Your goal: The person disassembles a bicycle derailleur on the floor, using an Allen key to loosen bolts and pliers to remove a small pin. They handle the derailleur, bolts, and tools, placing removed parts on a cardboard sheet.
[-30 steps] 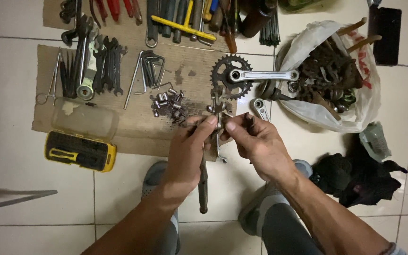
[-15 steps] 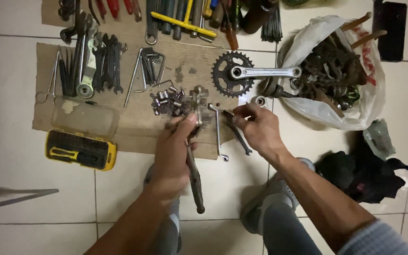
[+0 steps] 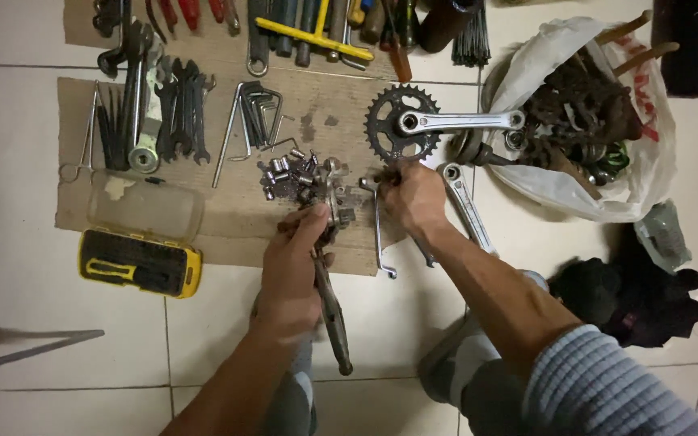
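Floor tiles (image 3: 34, 266) fill the view we look down on, pale and square, with a sheet of cardboard (image 3: 203, 226) laid across them at the far left. At the far right sits a white plastic bag (image 3: 527, 182) stuffed with rusty chains and parts. On the cardboard we see a row of wrenches (image 3: 155, 113) at the far left, a bundle of hex keys (image 3: 256, 109) beside them, and a clear plastic lid (image 3: 145, 207) nearer, with a yellow bit case (image 3: 139, 262) just off the cardboard's near edge. A black chainring with its silver crank arm (image 3: 414, 123) lies right of centre, near the bag. A heap of small sockets (image 3: 288, 176) sits in the middle. Our left hand (image 3: 292, 266) is closed around a long-handled tool (image 3: 329, 307), its head at the socket heap and its dark grip pointing toward us over the tiles. Our right hand (image 3: 414, 198) is pinched on a small metal piece we cannot make out, just below the chainring. A thin offset wrench (image 3: 377, 230) lies between the hands.
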